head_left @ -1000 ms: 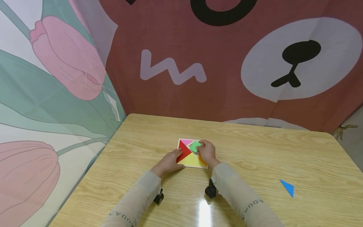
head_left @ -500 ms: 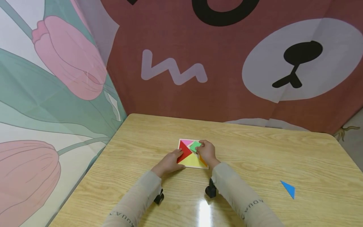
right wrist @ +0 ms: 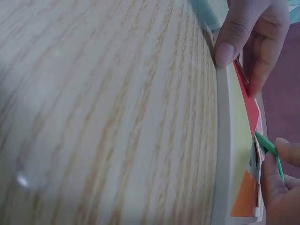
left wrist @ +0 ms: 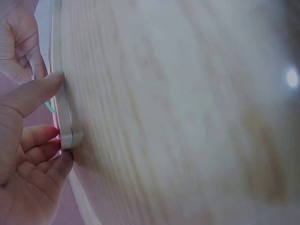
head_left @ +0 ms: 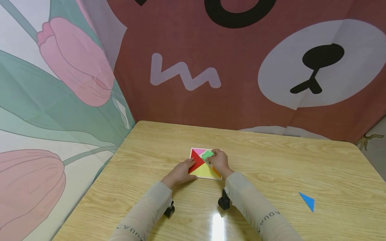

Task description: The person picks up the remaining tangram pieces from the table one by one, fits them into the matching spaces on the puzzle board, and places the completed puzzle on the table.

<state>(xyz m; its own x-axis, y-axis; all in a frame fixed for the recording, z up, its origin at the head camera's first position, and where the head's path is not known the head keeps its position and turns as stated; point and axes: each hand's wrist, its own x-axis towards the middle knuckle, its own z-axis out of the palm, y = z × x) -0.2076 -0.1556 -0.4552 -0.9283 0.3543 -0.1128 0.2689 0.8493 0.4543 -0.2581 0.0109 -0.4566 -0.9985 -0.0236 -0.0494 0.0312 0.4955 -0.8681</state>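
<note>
The green piece (head_left: 207, 154) is tilted over the tray's (right wrist: 225, 112) far right part, pinched by the right hand (head_left: 221, 161), so not yet seated. Red (head_left: 198, 161), yellow (head_left: 203, 171), pink (head_left: 198, 151) and orange (right wrist: 245, 197) look settled inside the tray. The left hand (head_left: 180, 171) grips its near left corner. Blue (head_left: 308, 202) lies outside, well right of the tray.

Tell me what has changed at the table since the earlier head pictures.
Little: the flat green four-sided piece, pinched by the right hand, now shows less of its face and seems slightly tipped. Nothing was newly gripped or let go. The left hand keeps its grip on the square white-rimmed board; the flat blue triangle stays on the light wooden table.
</note>
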